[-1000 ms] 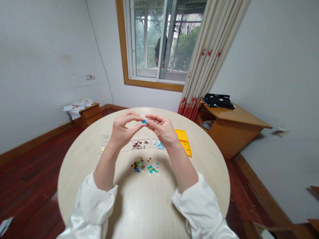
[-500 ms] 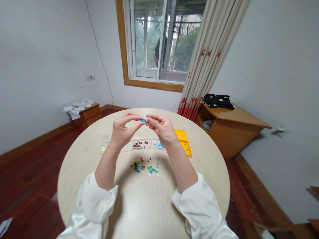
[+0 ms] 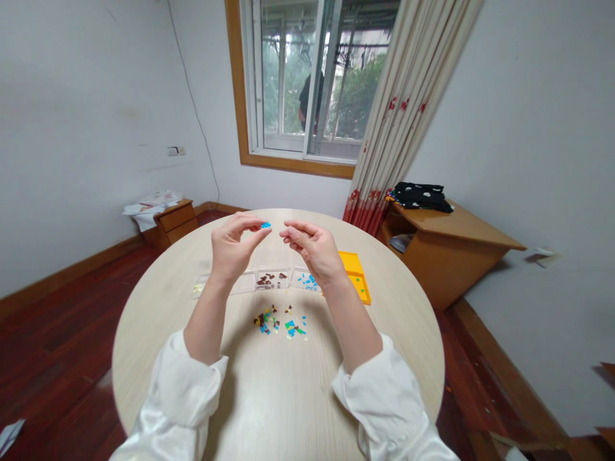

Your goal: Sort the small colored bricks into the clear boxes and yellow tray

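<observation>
Between the thumb and fingers of my left hand is a small blue brick piece, held up above the table. My right hand is a short way to the right, apart from the blue piece. Its thumb and index finger are pinched together, and anything between them is too small to make out. Below the hands lie a mixed pile of small coloured bricks and a smaller green and blue group on the table.
On the round table, clear trays hold brown pieces and blue pieces. A yellow box with green pieces lies right of them, partly behind my right arm. A wooden cabinet stands beyond the table's right edge.
My left hand has moved left and slightly up with the blue piece, away from my right hand. The fingertips no longer meet at the piece.
</observation>
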Tool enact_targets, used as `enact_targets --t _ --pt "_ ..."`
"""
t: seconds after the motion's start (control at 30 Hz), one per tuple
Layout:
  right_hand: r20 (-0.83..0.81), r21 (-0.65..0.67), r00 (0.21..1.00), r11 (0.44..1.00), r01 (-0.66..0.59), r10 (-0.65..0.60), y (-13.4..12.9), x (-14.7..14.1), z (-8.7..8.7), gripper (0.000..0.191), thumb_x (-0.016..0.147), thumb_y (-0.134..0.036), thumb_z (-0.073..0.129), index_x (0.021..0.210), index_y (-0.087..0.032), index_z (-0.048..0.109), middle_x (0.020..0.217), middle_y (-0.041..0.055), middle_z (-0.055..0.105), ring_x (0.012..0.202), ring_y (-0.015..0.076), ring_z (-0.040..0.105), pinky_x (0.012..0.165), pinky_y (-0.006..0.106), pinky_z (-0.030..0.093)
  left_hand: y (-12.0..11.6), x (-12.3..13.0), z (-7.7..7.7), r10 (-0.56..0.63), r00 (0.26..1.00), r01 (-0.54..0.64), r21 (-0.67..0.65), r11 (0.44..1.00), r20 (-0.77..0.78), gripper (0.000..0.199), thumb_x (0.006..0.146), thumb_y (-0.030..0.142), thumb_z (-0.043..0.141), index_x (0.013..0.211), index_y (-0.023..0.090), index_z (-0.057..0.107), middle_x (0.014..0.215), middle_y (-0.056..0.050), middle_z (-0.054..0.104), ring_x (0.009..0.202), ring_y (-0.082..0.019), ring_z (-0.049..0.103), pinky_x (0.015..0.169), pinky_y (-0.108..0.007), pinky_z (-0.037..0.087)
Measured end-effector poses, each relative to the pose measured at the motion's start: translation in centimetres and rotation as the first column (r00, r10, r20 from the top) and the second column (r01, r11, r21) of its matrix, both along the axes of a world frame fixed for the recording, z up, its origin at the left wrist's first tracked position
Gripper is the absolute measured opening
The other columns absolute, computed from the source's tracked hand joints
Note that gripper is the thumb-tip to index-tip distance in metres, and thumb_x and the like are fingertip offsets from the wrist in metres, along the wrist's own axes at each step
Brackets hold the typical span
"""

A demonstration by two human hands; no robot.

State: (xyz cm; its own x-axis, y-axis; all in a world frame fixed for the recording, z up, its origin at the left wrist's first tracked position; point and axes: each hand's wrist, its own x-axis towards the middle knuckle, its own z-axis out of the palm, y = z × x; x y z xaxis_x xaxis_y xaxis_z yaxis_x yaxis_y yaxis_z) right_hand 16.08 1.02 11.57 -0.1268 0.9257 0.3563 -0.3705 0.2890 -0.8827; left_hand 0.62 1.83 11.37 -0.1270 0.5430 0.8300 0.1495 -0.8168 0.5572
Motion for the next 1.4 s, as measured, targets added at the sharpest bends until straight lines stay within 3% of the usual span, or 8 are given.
enact_targets --t 0.17,0.3,0.43,0.53,0.67,0.87,1.1,1.4 --pt "0.011 -0.003 1.0 1.0 -0.001 0.001 0.0 0.0 -0.1 0.03 0.06 -0.038 0.076 0.083 -0.02 0.069 0.076 0.0025 0.071 0.068 0.0117 0.06 0.068 0.026 0.043 -0.2 0.2 0.1 0.014 1.0 -0.014 0.013 1.0 0.001 0.012 0.062 0.022 0.077 0.072 0.019 0.072 0.073 -0.002 0.064 0.068 -0.011 0.055 0.065 -0.025 0.044" --pt "0.02 0.009 1.0 1.0 0.004 -0.004 0.0 0.0 -0.1 0.029 0.063 -0.038 0.075 0.085 -0.021 0.069 0.078 0.0027 0.072 0.069 0.0118 0.061 0.069 0.027 0.043 -0.4 0.5 0.4 -0.145 0.956 0.172 -0.087 0.981 0.255 0.015 0.057 0.024 0.081 0.067 0.02 0.071 0.069 0.0 0.063 0.065 -0.01 0.054 0.064 -0.023 0.043" --pt "-0.005 0.0 1.0 1.0 0.003 -0.003 -0.1 0.0 0.1 0.028 0.061 -0.036 0.076 0.082 -0.02 0.069 0.075 0.0018 0.071 0.066 0.0109 0.06 0.067 0.026 0.042 -0.5 0.4 1.1 -0.39 0.601 0.615 -0.092 0.783 0.698 0.013 0.065 0.035 0.077 0.065 0.024 0.07 0.065 0.003 0.062 0.055 -0.006 0.047 0.059 -0.021 0.042" --pt "-0.02 -0.009 1.0 1.0 0.0 0.0 -0.3 -0.1 0.2 0.027 0.059 -0.036 0.077 0.08 -0.02 0.069 0.073 0.0015 0.071 0.065 0.0107 0.059 0.066 0.025 0.042 -0.8 0.1 1.6 -0.423 0.398 0.741 -0.013 0.672 0.814 0.021 0.078 0.039 0.066 0.063 0.024 0.069 0.065 0.002 0.064 0.053 -0.005 0.045 0.056 -0.02 0.04" --pt "-0.033 -0.009 0.999 1.0 -0.004 0.003 -0.3 -0.2 0.2 0.026 0.059 -0.035 0.076 0.08 -0.02 0.069 0.072 0.001 0.071 0.065 0.0103 0.059 0.066 0.025 0.041 -1.1 0.1 1.9 -0.409 0.275 0.776 0.05 0.628 0.87 0.032 0.085 0.042 0.055 0.062 0.024 0.068 0.066 0.002 0.066 0.053 -0.005 0.044 0.055 -0.019 0.039" --pt "0.0 -0.006 1.0 1.0 0.01 -0.01 -0.3 -0.2 0.3 0.027 0.06 -0.036 0.076 0.081 -0.02 0.068 0.074 0.0017 0.071 0.066 0.0112 0.059 0.067 0.026 0.042 -0.9 0.2 1.9 -0.378 0.198 0.782 0.087 0.617 0.904 0.036 0.086 0.042 0.052 0.061 0.024 0.068 0.064 0.002 0.066 0.051 -0.005 0.043 0.055 -0.019 0.037" --pt "-0.011 -0.005 1.0 1.0 0.008 -0.008 -0.4 -0.2 0.4 0.03 0.058 -0.037 0.077 0.081 -0.02 0.069 0.073 0.0017 0.071 0.065 0.0112 0.059 0.066 0.026 0.042 -1.1 0.1 1.8 -0.422 0.26 0.746 0.097 0.659 0.868 0.034 0.085 0.045 0.053 0.063 0.026 0.069 0.069 0.002 0.068 0.055 -0.006 0.043 0.058 -0.02 0.038" --pt "0.016 0.002 1.0 1.0 0.021 -0.021 -0.3 -0.2 0.3 0.028 0.061 -0.037 0.075 0.082 -0.02 0.069 0.076 0.0025 0.071 0.067 0.012 0.06 0.068 0.027 0.044 -1.0 -0.2 1.5 -0.379 0.651 0.526 -0.031 0.85 0.658 0.032 0.076 0.061 0.054 0.068 0.034 0.071 0.079 0.001 0.069 0.061 -0.011 0.042 0.06 -0.026 0.038"
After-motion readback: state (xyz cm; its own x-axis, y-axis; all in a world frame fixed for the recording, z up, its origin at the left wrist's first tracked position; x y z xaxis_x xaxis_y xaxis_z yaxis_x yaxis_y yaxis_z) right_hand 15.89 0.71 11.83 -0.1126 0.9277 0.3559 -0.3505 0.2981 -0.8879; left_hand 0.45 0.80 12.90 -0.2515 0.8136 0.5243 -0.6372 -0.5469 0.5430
